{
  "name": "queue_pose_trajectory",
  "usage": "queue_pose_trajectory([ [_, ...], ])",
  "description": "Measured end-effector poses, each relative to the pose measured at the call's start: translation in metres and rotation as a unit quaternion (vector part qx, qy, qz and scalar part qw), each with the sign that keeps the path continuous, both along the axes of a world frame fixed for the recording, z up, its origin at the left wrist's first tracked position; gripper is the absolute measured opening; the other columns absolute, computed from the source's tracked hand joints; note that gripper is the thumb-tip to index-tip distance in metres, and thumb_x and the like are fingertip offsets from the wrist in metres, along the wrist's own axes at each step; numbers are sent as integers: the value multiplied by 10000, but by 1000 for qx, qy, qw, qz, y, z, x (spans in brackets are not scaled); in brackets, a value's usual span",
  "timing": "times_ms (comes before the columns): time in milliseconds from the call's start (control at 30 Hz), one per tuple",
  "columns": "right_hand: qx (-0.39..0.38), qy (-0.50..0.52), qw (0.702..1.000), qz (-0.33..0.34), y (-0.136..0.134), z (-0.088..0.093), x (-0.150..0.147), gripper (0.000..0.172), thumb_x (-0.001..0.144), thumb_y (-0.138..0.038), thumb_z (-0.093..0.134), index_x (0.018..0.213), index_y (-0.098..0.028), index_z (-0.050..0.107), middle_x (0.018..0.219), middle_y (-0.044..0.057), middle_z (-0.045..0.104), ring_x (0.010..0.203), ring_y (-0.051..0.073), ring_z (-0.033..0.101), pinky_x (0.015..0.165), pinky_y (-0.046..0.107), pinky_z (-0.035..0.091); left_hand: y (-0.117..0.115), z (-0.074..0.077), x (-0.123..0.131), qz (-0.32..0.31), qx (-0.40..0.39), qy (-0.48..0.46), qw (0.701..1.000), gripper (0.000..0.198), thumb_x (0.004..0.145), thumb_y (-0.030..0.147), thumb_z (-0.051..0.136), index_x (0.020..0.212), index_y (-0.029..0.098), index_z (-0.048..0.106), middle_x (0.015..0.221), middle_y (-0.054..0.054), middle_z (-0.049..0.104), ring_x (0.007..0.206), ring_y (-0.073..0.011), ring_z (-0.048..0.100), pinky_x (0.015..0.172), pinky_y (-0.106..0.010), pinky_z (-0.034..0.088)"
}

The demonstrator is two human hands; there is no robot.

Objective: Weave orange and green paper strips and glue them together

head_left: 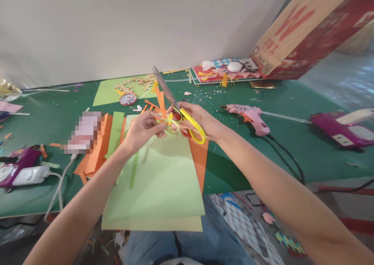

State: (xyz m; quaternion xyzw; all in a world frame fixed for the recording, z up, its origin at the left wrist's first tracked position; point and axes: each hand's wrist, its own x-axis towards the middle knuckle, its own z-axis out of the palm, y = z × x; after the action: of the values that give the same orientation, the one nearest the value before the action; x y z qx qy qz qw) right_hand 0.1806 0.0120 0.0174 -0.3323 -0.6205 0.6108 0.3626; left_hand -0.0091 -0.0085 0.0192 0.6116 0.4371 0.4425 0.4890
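Over the light green paper sheets point(163, 179), my two hands are close together. Scissors point(191, 122) with yellow handles hang in my right hand point(200, 115), their blades pointing up and away to the left. My left hand point(146, 128) pinches a curled, narrow green paper strip point(174, 124) with thumb and fingers. The strip's far side reaches my right fingertips, partly hidden by the scissor handles; I cannot tell whether they grip it too. Orange paper point(199, 159) shows under the green sheets' right edge.
Orange strips point(99, 148) and a blurred-out phone point(84, 132) lie left, beside a purple power strip point(23, 161). A pink glue gun point(248, 117) with a cord lies right, near another purple power strip point(336, 128). A paper bag point(304, 35) stands at the back right.
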Motion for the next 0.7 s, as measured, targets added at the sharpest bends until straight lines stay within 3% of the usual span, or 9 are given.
queue_pose_trajectory([
  [167,10,-16,994,-111,6,4,7,426,616,-296,769,972,-225,547,716,-62,501,436,46,426,402,228,366,2,2,-2,57,-19,-18,998,295,634,270,800,753,170,549,578,14,639,538,-139,644,549,-259,527],
  [333,53,-10,977,-207,16,-1,16,387,689,-302,701,1021,-250,509,771,-38,503,490,53,427,421,224,341,4,1,-3,70,-31,-47,996,287,629,270,803,776,149,588,619,-20,678,589,-146,669,625,-271,566],
  [500,84,9,971,-224,16,1,20,460,753,-366,660,1148,-301,436,857,-11,553,588,84,500,466,234,379,5,-2,-5,75,-40,-62,994,307,650,359,792,688,161,560,707,-54,718,640,-164,692,664,-296,585],
  [600,76,27,970,-227,11,6,15,407,725,-408,698,1038,-275,474,822,-8,553,620,106,531,482,246,409,3,-2,-6,47,-26,-21,998,314,672,384,774,652,159,556,701,-62,713,584,-153,671,595,-277,569],
  [700,41,32,983,-175,6,8,8,430,649,-440,767,936,-256,504,745,-34,531,519,81,492,448,243,401,1,0,-6,-7,-9,52,999,278,729,372,723,629,152,587,649,-41,683,512,-119,620,532,-243,528],
])
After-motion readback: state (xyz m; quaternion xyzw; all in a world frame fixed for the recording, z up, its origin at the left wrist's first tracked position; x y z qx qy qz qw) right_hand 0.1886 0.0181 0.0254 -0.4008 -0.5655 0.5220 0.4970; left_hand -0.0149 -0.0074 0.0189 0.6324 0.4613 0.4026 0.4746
